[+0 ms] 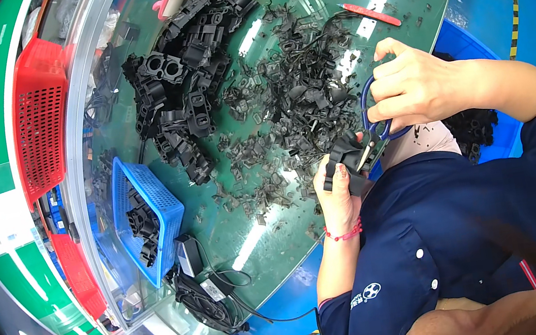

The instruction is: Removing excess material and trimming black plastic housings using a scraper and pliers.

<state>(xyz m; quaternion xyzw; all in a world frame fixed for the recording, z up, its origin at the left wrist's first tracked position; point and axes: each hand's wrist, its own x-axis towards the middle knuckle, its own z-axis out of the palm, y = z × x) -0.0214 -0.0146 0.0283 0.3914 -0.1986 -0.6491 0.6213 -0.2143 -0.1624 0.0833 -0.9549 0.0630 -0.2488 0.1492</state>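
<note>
My left hand [337,202], with a red beaded bracelet at the wrist, is closed around a black moulded plastic part [347,154] in front of my chest. In my right hand [412,85] is a pair of scissors [367,105] with dark blue loop handles. The fingers curl through and around these handles. The metal blades point down at the part's edge and seem to touch it; whether they are cutting cannot be seen. Just beyond my hands lies a heap of small black plastic scraps [311,85] on the green table [260,227].
Similar black parts [186,62] form a long pile across the table. A blue basket [170,210] holds more, beside a black adapter [189,255] with cables. A red slender tool [371,14] lies at far right. Right of me stands a blue bin [510,138]; red crates [42,118] stand left.
</note>
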